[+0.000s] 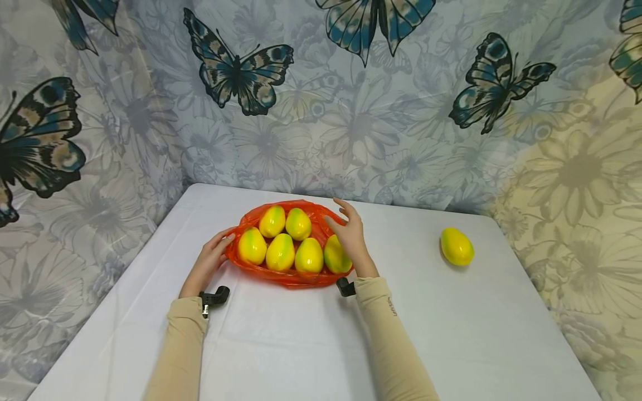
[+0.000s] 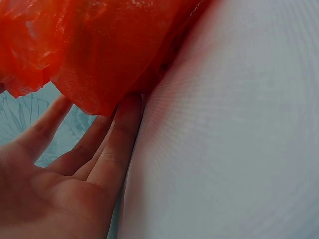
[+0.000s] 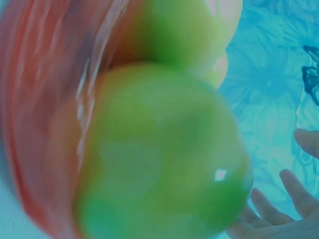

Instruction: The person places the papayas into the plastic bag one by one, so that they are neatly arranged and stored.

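Observation:
A red plastic bag (image 1: 288, 278), its mouth spread wide, lies on the table holding several shiny yellow-green mangoes (image 1: 280, 253). At its left side, my left hand (image 1: 207, 260) touches the plastic with extended fingers. The left wrist view has those fingers (image 2: 117, 149) under the low edge of the red bag (image 2: 104, 55). Over the bag's right rim is my right hand (image 1: 353, 236), fingers spread, beside the rightmost mango (image 1: 335, 255). In the right wrist view that mango (image 3: 164, 154) looms blurred, and the right hand (image 3: 284, 224) shows partly beyond it, holding nothing visible.
One more yellow mango (image 1: 457, 247) lies alone on the right of the white-covered table (image 1: 281, 345). Behind the table hangs a butterfly-patterned cloth (image 1: 351, 122), which also runs along both sides. Each wrist wears a black camera mount (image 1: 215, 297).

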Demonstrator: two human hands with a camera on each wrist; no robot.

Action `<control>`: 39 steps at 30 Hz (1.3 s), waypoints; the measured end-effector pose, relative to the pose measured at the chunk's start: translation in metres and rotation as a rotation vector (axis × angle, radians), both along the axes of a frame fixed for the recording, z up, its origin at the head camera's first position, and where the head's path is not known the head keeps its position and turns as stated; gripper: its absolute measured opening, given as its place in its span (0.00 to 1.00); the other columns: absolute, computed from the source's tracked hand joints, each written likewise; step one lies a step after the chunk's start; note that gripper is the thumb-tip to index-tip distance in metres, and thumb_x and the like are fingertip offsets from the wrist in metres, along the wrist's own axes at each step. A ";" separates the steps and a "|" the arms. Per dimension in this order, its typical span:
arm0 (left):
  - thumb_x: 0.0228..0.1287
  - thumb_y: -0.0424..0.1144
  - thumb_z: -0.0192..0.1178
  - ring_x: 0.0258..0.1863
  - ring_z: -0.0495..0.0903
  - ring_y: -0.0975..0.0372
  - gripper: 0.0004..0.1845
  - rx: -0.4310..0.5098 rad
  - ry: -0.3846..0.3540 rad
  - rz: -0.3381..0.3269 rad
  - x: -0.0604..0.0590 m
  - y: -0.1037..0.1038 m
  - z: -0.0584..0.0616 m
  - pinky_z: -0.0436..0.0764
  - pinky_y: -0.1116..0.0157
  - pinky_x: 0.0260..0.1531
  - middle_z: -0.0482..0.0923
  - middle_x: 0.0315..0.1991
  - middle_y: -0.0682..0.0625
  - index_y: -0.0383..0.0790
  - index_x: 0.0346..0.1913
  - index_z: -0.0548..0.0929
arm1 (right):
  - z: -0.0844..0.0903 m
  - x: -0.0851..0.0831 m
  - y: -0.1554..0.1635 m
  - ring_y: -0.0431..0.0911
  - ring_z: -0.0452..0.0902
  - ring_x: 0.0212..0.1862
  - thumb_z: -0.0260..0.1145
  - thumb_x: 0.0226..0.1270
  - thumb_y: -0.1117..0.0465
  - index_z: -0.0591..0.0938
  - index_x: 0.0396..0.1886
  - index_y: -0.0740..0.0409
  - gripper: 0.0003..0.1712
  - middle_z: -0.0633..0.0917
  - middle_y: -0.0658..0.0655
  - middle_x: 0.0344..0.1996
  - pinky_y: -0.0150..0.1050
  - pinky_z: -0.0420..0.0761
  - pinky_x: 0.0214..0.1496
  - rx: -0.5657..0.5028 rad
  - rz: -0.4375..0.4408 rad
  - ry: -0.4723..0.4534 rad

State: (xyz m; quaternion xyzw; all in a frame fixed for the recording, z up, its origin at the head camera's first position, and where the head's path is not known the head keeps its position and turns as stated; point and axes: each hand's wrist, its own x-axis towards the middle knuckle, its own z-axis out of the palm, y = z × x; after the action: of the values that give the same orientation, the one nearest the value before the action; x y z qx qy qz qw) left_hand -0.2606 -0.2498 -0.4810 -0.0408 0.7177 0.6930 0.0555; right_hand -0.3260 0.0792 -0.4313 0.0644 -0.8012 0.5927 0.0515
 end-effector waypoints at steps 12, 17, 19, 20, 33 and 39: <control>0.73 0.58 0.48 0.50 0.74 0.74 0.34 -0.030 0.018 0.009 -0.009 -0.005 -0.021 0.77 0.79 0.48 0.59 0.73 0.46 0.47 0.75 0.61 | 0.000 0.002 0.036 0.57 0.65 0.70 0.66 0.68 0.58 0.70 0.69 0.52 0.31 0.65 0.58 0.72 0.54 0.68 0.71 0.024 -0.060 -0.003; 0.72 0.60 0.49 0.51 0.74 0.73 0.35 -0.037 0.027 0.010 -0.010 -0.007 -0.023 0.77 0.79 0.48 0.59 0.73 0.45 0.47 0.75 0.61 | -0.003 0.000 0.055 0.58 0.66 0.69 0.66 0.68 0.59 0.70 0.69 0.53 0.30 0.66 0.58 0.72 0.54 0.69 0.70 0.047 -0.089 0.013; 0.72 0.60 0.48 0.51 0.74 0.73 0.35 -0.036 0.030 0.010 -0.011 -0.007 -0.024 0.77 0.79 0.48 0.58 0.73 0.44 0.46 0.75 0.61 | -0.003 -0.001 0.062 0.58 0.66 0.70 0.66 0.68 0.59 0.70 0.69 0.54 0.31 0.66 0.58 0.73 0.54 0.69 0.70 0.049 -0.098 0.013; 0.72 0.59 0.48 0.51 0.74 0.73 0.35 -0.034 0.032 0.009 -0.011 -0.007 -0.024 0.77 0.79 0.48 0.58 0.73 0.44 0.46 0.75 0.61 | -0.004 -0.001 0.065 0.58 0.66 0.70 0.66 0.68 0.59 0.70 0.69 0.54 0.31 0.66 0.58 0.73 0.54 0.69 0.70 0.052 -0.103 0.014; 0.77 0.51 0.46 0.48 0.74 0.74 0.31 0.003 -0.001 -0.006 -0.003 -0.002 -0.007 0.77 0.79 0.47 0.57 0.73 0.42 0.42 0.75 0.58 | -0.010 0.000 0.103 0.58 0.67 0.68 0.66 0.67 0.61 0.71 0.69 0.54 0.31 0.64 0.58 0.73 0.54 0.74 0.65 0.048 -0.168 -0.005; 0.76 0.51 0.46 0.47 0.75 0.74 0.31 -0.002 -0.010 -0.005 0.001 0.001 0.001 0.77 0.79 0.47 0.57 0.73 0.41 0.41 0.75 0.58 | -0.011 0.003 0.116 0.57 0.66 0.69 0.65 0.68 0.60 0.70 0.70 0.53 0.31 0.63 0.57 0.74 0.54 0.75 0.64 0.060 -0.183 -0.024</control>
State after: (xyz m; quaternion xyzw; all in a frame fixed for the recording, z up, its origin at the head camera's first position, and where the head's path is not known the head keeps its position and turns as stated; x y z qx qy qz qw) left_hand -0.2597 -0.2490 -0.4804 -0.0424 0.7183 0.6918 0.0607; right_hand -0.3229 0.1956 -0.4418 -0.0148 -0.8217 0.5619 0.0939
